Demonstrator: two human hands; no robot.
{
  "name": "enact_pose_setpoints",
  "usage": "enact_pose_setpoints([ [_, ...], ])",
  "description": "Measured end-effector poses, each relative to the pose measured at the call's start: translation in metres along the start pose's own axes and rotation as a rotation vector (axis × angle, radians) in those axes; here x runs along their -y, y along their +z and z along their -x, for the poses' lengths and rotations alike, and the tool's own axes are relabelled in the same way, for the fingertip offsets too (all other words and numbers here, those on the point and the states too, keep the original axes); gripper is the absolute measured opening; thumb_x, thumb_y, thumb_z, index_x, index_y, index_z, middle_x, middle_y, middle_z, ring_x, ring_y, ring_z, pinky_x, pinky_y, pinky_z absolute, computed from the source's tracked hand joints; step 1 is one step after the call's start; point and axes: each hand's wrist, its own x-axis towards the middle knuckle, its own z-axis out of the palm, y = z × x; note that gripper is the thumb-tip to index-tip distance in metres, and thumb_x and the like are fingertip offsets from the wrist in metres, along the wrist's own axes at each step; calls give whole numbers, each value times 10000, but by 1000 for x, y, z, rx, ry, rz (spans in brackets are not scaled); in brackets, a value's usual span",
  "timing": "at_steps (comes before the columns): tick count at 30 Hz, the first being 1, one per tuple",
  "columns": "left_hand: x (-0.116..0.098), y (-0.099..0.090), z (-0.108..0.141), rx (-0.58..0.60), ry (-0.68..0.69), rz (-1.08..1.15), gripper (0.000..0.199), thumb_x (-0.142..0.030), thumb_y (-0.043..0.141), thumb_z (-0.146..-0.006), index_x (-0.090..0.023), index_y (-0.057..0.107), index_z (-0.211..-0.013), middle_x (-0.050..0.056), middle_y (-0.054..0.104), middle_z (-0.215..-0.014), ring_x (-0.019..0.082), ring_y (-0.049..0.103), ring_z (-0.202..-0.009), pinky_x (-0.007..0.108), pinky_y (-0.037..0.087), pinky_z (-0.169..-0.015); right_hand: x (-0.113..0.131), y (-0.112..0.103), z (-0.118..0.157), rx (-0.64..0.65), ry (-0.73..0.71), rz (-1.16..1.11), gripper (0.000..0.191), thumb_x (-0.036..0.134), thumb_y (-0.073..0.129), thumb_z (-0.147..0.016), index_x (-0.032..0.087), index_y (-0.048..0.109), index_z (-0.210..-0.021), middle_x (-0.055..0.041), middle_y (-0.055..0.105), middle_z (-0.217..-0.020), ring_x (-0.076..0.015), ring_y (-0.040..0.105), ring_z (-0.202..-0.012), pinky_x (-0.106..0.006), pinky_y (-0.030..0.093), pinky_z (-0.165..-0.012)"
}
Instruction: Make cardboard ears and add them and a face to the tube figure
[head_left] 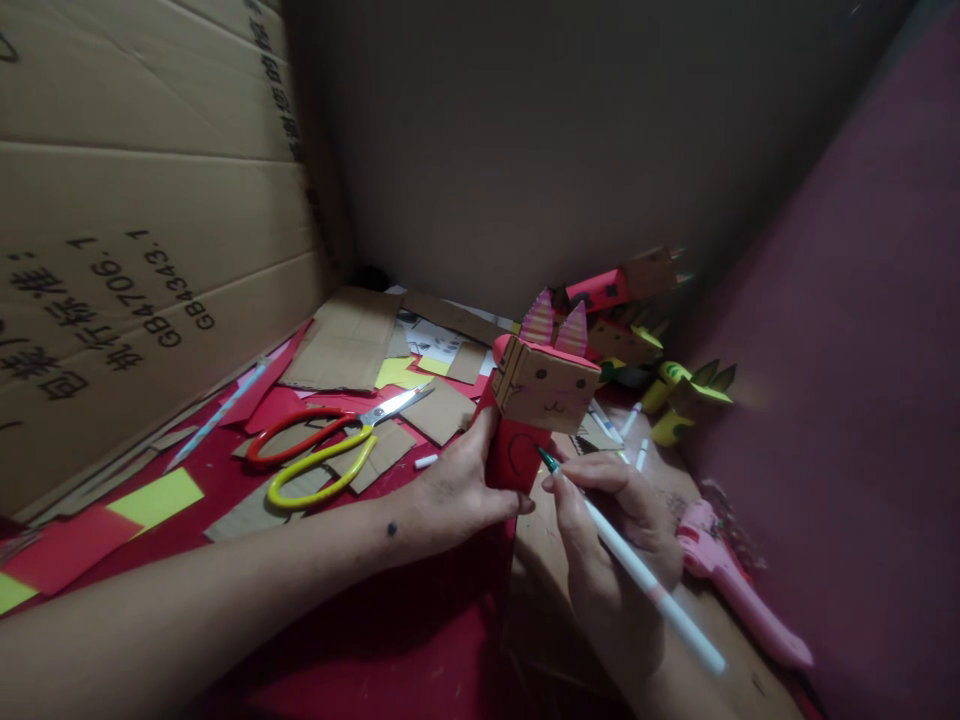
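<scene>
My left hand (469, 480) is wrapped round the red body of a cardboard cat figure (551, 385), holding it upright. Its cardboard face bears drawn eyes, a mouth and whiskers, with two pink striped ears on top. A dark curved line runs across the red body below the face. In my right hand (615, 540) a white marker (652, 590) is pinched, its green tip at or close to the red body beside that line. A pair of scissors (322, 455), one handle red and one yellow, lies part open to the left of my left hand.
A large printed cardboard box (150, 200) walls off the left. Cardboard pieces (345, 340) and red and yellow paper (165, 500) lie on the red surface. Behind are more figures (694, 395). Loose markers (630, 420) and a pink glue gun (739, 585) lie at right.
</scene>
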Motion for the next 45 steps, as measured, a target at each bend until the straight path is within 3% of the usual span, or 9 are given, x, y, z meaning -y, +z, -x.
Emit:
enact_pose_setpoints([
  [13, 4, -3, 0, 9, -1, -35, 627, -141, 739, -699, -207, 438, -1245, 120, 541, -1293, 335, 502, -1241, 528, 428, -1038, 0, 2, 1, -31, 12, 48, 98, 130, 608, -837, 227, 613, -846, 10, 619, -797, -155, 637, -695, -327, 514, -659],
  [17, 5, -3, 0, 1, -11, -50, 603, -152, 748, -682, -211, 486, -1222, 106, 580, -1203, 341, 529, -1181, 535, 453, -997, 1, 3, 0, -34, 12, 29, 79, 143, 613, -841, 222, 620, -847, 10, 630, -789, -146, 639, -697, -318, 513, -675],
  [24, -1, -1, 0, -24, -61, -60, 602, -146, 743, -666, -224, 486, -1204, 86, 584, -1137, 325, 546, -1119, 531, 461, -965, 5, 4, -4, -64, 4, 46, 124, 97, 632, -809, 219, 615, -804, 32, 629, -726, -114, 618, -629, -237, 495, -565],
  [32, -6, 1, 1, -54, -121, -59, 578, -176, 742, -649, -192, 436, -1138, 93, 565, -1108, 334, 544, -1101, 549, 463, -953, 5, 4, -3, -109, 67, 61, 57, 158, 652, -797, 209, 630, -786, 17, 616, -695, -135, 607, -635, -257, 474, -560],
  [38, -6, -1, 2, -44, -134, -60, 672, -124, 730, -672, -187, 407, -1259, 122, 544, -1245, 348, 509, -1197, 522, 469, -965, 4, 5, -5, -144, 79, 50, 68, 181, 674, -795, 210, 621, -762, 33, 598, -658, -114, 556, -566, -237, 431, -511],
  [45, -5, 0, 1, -29, -91, -71, 534, -102, 739, -702, -187, 486, -1165, 100, 535, -1322, 293, 536, -1198, 463, 447, -1013, 1, 2, -5, -102, 124, -33, 58, 178, 638, -845, 220, 620, -809, 43, 591, -687, -112, 589, -654, -232, 447, -577],
])
